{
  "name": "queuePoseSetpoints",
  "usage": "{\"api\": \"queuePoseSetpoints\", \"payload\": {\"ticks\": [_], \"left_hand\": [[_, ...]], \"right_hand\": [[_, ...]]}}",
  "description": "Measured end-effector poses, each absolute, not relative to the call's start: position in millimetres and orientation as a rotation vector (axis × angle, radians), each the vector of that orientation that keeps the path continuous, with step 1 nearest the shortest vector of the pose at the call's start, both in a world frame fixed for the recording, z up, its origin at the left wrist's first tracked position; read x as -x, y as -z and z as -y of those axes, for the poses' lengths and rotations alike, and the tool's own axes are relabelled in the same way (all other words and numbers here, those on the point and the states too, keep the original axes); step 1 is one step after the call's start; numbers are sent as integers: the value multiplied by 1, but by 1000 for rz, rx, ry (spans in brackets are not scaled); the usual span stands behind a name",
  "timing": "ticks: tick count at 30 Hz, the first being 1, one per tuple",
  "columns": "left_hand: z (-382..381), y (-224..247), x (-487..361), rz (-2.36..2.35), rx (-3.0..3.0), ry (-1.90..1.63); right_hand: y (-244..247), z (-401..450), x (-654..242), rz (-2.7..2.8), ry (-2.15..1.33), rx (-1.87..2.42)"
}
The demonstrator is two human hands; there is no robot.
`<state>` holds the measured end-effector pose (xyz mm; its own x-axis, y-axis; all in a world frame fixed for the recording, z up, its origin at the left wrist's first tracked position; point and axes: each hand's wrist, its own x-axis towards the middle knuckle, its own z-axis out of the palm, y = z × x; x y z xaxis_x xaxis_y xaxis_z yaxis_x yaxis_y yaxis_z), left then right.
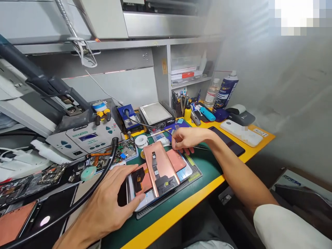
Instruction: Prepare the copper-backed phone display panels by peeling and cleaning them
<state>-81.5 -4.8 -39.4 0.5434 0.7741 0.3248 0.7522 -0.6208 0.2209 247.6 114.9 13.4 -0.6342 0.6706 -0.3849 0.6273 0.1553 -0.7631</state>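
Observation:
A copper-coloured phone panel (pixel 163 162) with a dark flex strip lies across a stack of phone parts on a perforated grey plate (pixel 198 173). Under its left side shows a dark square part (pixel 139 180), and to its right a pink panel (pixel 176 159). My left hand (pixel 111 197) rests at the stack's left end, thumb and fingers apart along its edges, nothing gripped between them. Beyond the pink panel's upper edge is my right hand (pixel 183 140), fingers curled and pressed together; whatever they hold is too small to make out.
A black hose (pixel 103 173) curves past my left forearm. Circuit boards (pixel 126 152) and a solder spool (pixel 141 141) lie behind the stack. A dark phone (pixel 228 141) and white phone case (pixel 241 133) lie right; bottles (pixel 225 91) stand behind.

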Motion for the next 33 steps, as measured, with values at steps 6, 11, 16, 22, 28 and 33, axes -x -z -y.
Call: {"api": "queuePoseSetpoints", "payload": {"ticks": [6,11,16,22,28,33], "left_hand": [[4,42,79,-1282,-2749,-670],[3,41,78,-1261,-2756,-667],[3,40,83,-1275,-2811,-629],[4,41,90,-1289,-2842,-625],[5,35,92,-1328,-2804,-588],[4,35,90,-1316,-2824,-630]], "right_hand": [[-10,-119,-247,2389,-1486,1315],[-8,-120,-249,2409,-1461,1291],[-8,-119,-247,2405,-1472,1273],[-7,-120,-246,2390,-1504,1240],[-6,-122,-247,2366,-1511,1237],[-5,-123,-248,2356,-1507,1246]]}}
